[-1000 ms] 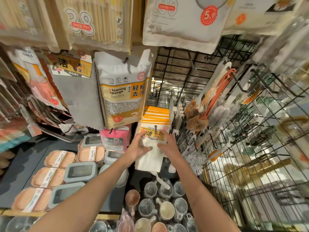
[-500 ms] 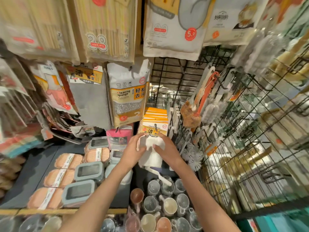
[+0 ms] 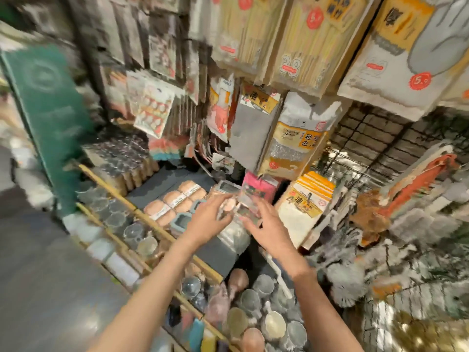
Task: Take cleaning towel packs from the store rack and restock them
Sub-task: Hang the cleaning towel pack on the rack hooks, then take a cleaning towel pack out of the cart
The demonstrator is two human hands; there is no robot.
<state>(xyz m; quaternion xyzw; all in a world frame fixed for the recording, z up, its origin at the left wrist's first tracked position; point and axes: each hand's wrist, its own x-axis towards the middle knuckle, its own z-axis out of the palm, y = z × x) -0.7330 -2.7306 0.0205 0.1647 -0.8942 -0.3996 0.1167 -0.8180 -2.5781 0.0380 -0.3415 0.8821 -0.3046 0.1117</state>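
The frame is smeared by motion. The cleaning towel packs, white with yellow-orange headers, hang in a stack on a hook at right of centre. Both of my hands are left of the stack and apart from it. My left hand reaches forward with its fingers bent around a small blurred, shiny thing; what that thing is cannot be made out. My right hand is beside it, fingers stretched toward the same spot. Neither hand touches the hanging packs.
A cleaning sponge bag and a grey cloth pack hang above. Lidded boxes and orange-lidded tubs fill the shelf on the left. Cups stand below my arms. Brushes hang on the wire rack on the right.
The view has swung left and blurred. Both hands left the white towel pack on its hook and moved left, meeting over the shelf by the pink pack.
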